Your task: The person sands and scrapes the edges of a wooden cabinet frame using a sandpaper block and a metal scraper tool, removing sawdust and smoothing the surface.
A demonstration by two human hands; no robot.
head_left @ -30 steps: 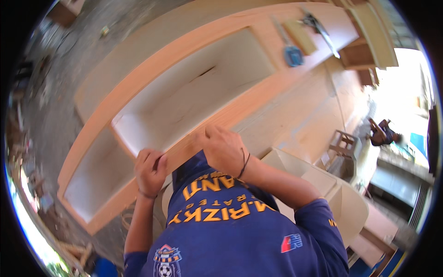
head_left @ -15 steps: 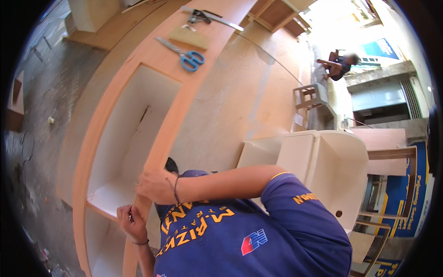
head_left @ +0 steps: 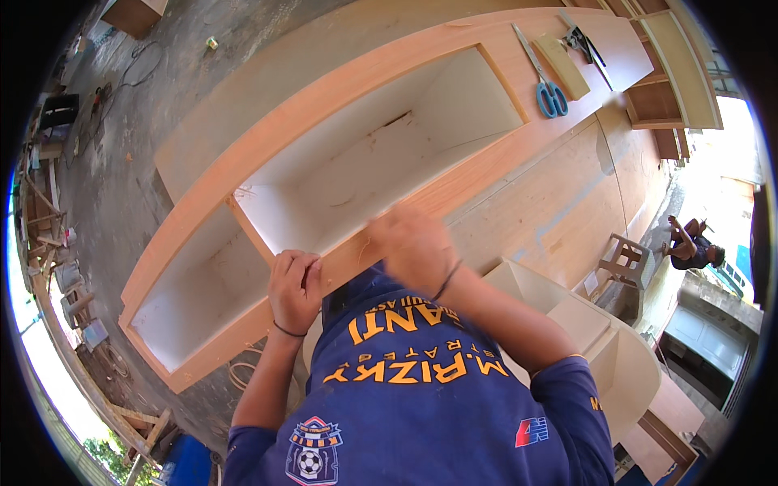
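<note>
A long wooden cabinet frame [head_left: 267,134] with peach-coloured edges and white-lined compartments lies in front of me. My left hand [head_left: 295,290] is at its near rail, beside the divider [head_left: 253,229] between two compartments. Its fingers are curled closed; whatever they pinch is hidden. My right hand [head_left: 417,249] is over the same rail, farther right, its fingers smeared by motion. A thin curled strip [head_left: 364,248] shows by its fingertips. Toward the cabinet's far right end lie blue-handled scissors [head_left: 551,99], a tan block [head_left: 565,69] and a black-and-silver tool [head_left: 585,44].
Wooden boards [head_left: 559,194] lie beyond the rail on the right. A white curved cabinet piece [head_left: 624,364] stands near my right elbow. Farther right are a grey stool [head_left: 626,261] and a seated person [head_left: 693,247]. Concrete floor [head_left: 194,89] spreads out on the left.
My view has turned, so the cabinet now runs more sideways and its left compartment shows. My right hand has shifted right along the rail, away from the left hand, which stays by the divider.
</note>
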